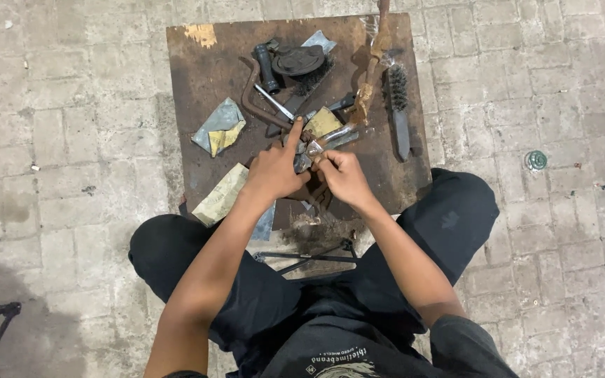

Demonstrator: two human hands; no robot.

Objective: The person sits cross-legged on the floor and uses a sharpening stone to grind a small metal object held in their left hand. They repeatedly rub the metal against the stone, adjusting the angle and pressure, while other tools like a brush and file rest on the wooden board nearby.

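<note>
I sit at a low brown wooden board (204, 77) on a paved floor. My left hand (274, 168) and my right hand (341, 175) meet over a small shiny metal part (327, 140) at the board's near middle. Both hands grip it; my left index finger points up along it. A piece of yellow sandpaper (323, 120) lies just behind the part. What the fingers cover is hidden.
On the board lie a wire brush (397, 105), a rusty bent bar (372, 63), a black round cap (295, 59), a curved metal handle (253, 91), and folded sandpaper sheets (218, 129) (222, 196). A small green round lid (536, 160) sits on the paving at right.
</note>
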